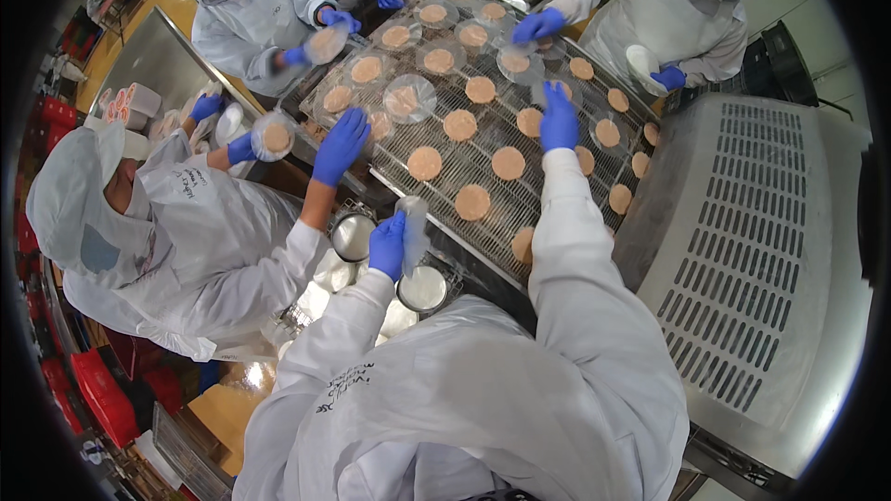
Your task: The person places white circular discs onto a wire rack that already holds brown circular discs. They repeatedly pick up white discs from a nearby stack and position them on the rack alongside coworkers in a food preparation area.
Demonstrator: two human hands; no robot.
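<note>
My left hand [387, 246], in a blue glove, is closed on a thin stack of clear plastic sheets [414, 232] near the front edge of the mesh conveyor [445, 195]. Stretched forward over the belt, my right hand [559, 118] has its fingers extended beside a round, flat pinkish-tan patty [529, 122]. Blurry clear film shows around its fingertips, partly hiding another patty there. More patties, such as this one [508, 163], lie spaced on the belt. Toward the far left, several sit with round clear sheets [409, 98].
Round metal tins [422, 289] with white discs stand below the belt's edge. A slotted steel cover [742, 260] rises at right. Co-workers surround the belt; one's gloved hand [342, 146] reaches over its left side, another's [538, 26] over the far side.
</note>
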